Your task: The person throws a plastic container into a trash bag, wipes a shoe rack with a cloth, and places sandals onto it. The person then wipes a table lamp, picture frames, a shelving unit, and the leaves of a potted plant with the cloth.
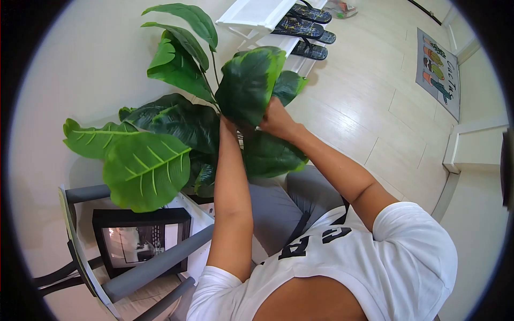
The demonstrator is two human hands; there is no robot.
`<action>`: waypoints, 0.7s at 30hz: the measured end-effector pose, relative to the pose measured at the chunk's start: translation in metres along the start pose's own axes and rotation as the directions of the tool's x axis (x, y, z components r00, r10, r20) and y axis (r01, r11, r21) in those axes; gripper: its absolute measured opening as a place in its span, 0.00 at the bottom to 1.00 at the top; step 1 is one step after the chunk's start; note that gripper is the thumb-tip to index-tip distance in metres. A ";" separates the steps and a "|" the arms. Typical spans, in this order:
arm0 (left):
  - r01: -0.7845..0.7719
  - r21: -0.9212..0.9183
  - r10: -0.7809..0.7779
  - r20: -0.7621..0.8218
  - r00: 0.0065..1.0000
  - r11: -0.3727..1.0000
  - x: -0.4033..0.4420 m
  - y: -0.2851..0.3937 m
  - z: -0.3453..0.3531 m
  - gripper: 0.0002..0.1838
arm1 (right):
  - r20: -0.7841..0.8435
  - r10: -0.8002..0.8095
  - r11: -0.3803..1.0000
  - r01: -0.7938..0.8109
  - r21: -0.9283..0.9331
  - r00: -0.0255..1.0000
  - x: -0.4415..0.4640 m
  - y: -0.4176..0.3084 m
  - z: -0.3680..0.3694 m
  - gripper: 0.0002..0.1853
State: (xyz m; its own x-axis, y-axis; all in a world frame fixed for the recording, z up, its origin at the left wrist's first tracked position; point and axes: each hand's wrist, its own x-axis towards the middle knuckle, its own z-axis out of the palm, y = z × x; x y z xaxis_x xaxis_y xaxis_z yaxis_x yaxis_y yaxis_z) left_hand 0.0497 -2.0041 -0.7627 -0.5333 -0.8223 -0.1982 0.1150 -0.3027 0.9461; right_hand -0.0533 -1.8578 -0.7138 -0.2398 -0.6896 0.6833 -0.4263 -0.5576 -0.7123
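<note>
A plant with large green leaves (147,168) fills the upper left and centre, its thin stems meeting near the middle. My left hand (227,124) reaches in among the leaves at the stems; its fingers are hidden behind foliage. Just to the right, my right hand (276,116) is at the edge of a big dark leaf (246,85), with its fingers mostly covered by that leaf. What either hand grips cannot be made out. More leaves hang below the hands, over my lap.
A white rack (251,15) with black sandals (300,27) stands at the top. A grey frame with padded bars (160,262) and a black-framed picture (142,243) are at lower left. A cactus mat (438,72) lies at upper right, near a white wall.
</note>
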 end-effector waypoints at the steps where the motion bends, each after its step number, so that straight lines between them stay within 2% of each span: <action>1: -0.001 0.014 0.001 -0.007 1.000 1.000 -0.002 0.000 0.002 0.22 | -0.003 0.002 1.000 -0.002 -0.001 1.000 0.004 0.008 -0.002 0.16; 3: -0.014 -0.005 0.014 -0.004 1.000 1.000 -0.006 -0.001 0.005 0.23 | -0.233 0.018 0.977 -0.067 -0.203 0.972 0.014 0.024 -0.005 0.19; 4: -0.010 -0.039 0.011 0.011 1.000 0.999 -0.011 0.001 0.008 0.23 | -0.235 0.020 0.977 -0.069 -0.203 0.972 0.011 0.036 0.003 0.19; 5: -0.005 -0.072 0.007 0.026 1.000 0.997 -0.016 0.002 0.011 0.24 | -0.344 0.179 0.983 -0.183 0.022 0.922 0.008 0.044 0.016 0.21; 7: 0.006 -0.212 0.002 0.034 0.999 0.977 -0.016 -0.003 0.012 0.27 | -0.305 0.165 0.947 -0.065 0.314 0.938 -0.006 0.044 0.037 0.25; 8: 0.010 -0.210 -0.003 0.037 0.999 0.978 -0.019 -0.001 0.015 0.27 | -0.286 0.158 0.892 -0.013 0.452 0.945 -0.011 0.042 0.047 0.26; 9: -0.049 -0.302 0.094 0.136 0.986 0.952 -0.023 0.002 0.016 0.23 | -0.111 0.049 0.999 -0.046 0.029 0.993 -0.022 0.040 0.049 0.27; 10: -0.094 -0.399 0.195 0.220 0.956 0.912 -0.027 0.002 0.016 0.19 | 0.102 0.028 0.918 0.014 -0.395 0.994 -0.029 0.041 0.050 0.28; 12: -0.086 -0.384 0.182 0.222 0.958 0.919 -0.034 0.001 0.020 0.19 | 0.114 0.026 0.919 0.021 -0.394 0.993 -0.026 0.057 0.047 0.27; 13: -0.083 -0.368 0.175 0.225 0.959 0.926 -0.037 0.001 0.020 0.19 | 0.018 0.098 0.878 -0.078 -0.471 0.995 -0.016 0.062 0.038 0.29; 15: -0.076 -0.337 0.161 0.232 0.959 0.939 -0.037 0.000 0.016 0.19 | -0.371 0.102 0.871 -0.263 -0.415 0.923 0.002 0.069 0.028 0.28; 16: -0.071 -0.324 0.153 0.236 0.960 0.943 -0.036 -0.002 0.013 0.19 | -0.378 0.110 0.870 -0.273 -0.411 0.919 0.003 0.067 0.029 0.28; 17: -0.016 -0.357 0.089 0.189 0.978 0.934 -0.033 -0.009 0.006 0.20 | -0.162 0.149 0.851 -0.210 -0.481 0.975 0.002 0.063 0.030 0.26; 18: 0.035 -0.392 0.025 0.146 0.989 0.919 -0.028 -0.015 0.000 0.21 | 0.058 0.191 0.834 -0.130 -0.537 0.980 0.002 0.059 0.032 0.24; 19: 0.036 -0.231 -0.028 0.037 0.999 0.972 -0.030 -0.011 0.007 0.21 | -0.063 0.121 0.855 -0.136 -0.500 0.991 -0.013 0.055 0.046 0.24; 20: 0.039 -0.230 -0.029 0.046 0.999 0.972 -0.026 -0.016 -0.003 0.21 | -0.184 0.049 0.876 -0.130 -0.464 0.982 -0.028 0.050 0.059 0.23; 21: 0.070 -0.383 0.033 0.257 0.966 0.921 -0.020 -0.027 -0.025 0.20 | -0.094 -0.020 0.879 -0.027 -0.476 0.995 -0.042 0.045 0.065 0.24</action>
State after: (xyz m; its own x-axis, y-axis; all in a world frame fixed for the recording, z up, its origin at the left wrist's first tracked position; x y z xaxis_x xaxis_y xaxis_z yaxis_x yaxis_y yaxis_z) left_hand 0.0788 -1.9916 -0.7906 -0.7270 -0.6802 -0.0942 0.3894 -0.5213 0.7593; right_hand -0.0051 -1.8840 -0.7847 -0.3118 -0.6321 0.7093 -0.7834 -0.2514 -0.5685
